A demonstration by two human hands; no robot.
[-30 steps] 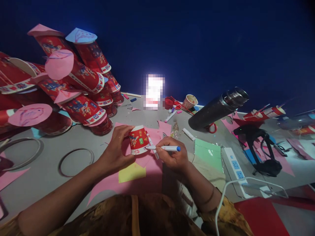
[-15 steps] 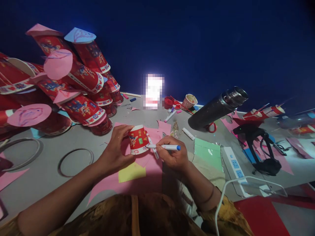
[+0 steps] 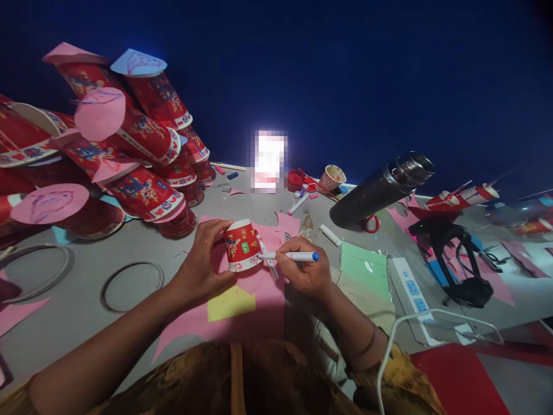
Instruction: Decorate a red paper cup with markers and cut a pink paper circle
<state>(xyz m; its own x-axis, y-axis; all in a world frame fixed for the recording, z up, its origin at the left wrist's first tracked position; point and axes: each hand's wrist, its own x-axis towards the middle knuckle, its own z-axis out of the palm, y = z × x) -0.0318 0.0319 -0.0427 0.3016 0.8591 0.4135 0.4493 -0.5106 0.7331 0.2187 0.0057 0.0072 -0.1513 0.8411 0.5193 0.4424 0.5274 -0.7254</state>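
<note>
My left hand (image 3: 207,259) grips a red patterned paper cup (image 3: 242,245) between thumb and fingers, from its left side. The cup is tilted, with its white rim band toward me. In my right hand (image 3: 307,271) is a white marker (image 3: 296,256) with a blue end; its tip meets the cup's right side, near the rim band. A second white pen-like piece (image 3: 270,264) lies slanted just behind the tip. Under both hands is pink paper (image 3: 263,317), with a yellow paper piece (image 3: 232,304) on top.
Red paper cups (image 3: 142,193) with pink and blue paper pieces are stacked at the left. A grey ring (image 3: 133,286) lies nearer. To the right stand a dark thermos (image 3: 374,196), a green sheet (image 3: 365,268), a white power strip (image 3: 412,297) and a black strap device (image 3: 453,259).
The right hand and marker have shifted very slightly right. The left hand still holds the cup, which has barely moved.
</note>
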